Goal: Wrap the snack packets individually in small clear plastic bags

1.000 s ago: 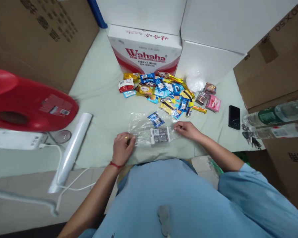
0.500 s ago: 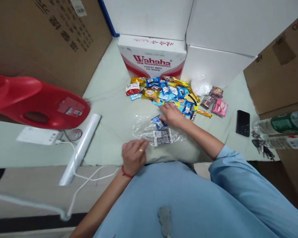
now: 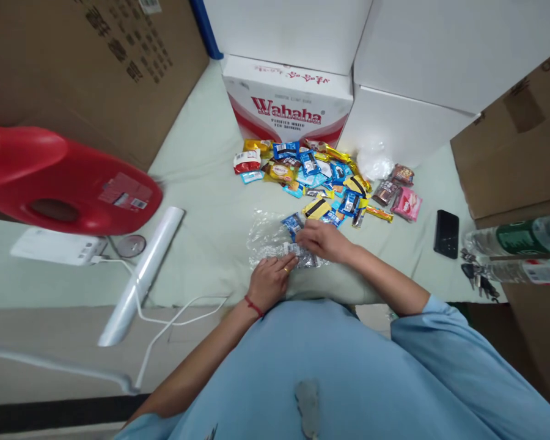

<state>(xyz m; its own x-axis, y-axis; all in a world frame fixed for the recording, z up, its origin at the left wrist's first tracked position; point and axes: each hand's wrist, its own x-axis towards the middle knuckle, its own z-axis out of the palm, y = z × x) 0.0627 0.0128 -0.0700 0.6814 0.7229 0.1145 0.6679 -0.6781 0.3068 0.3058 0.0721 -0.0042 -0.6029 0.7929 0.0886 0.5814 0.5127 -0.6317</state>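
The left hand, fingers stretched out, rests at the dark packet on clear plastic. Just beyond, the right hand curls beside the blue packet; its grip I cannot tell. Positioning packets seems in hand, the next move calling for light fingers.

Left of grip: shiny white roll lay slanted; farther left were white device and red jug. Beyond grip: Wahaha carton and white boxes stood. Right of grip: black phone lay flat; keys and two clear bottles were farther right. Brown cartons stood at both far sides.
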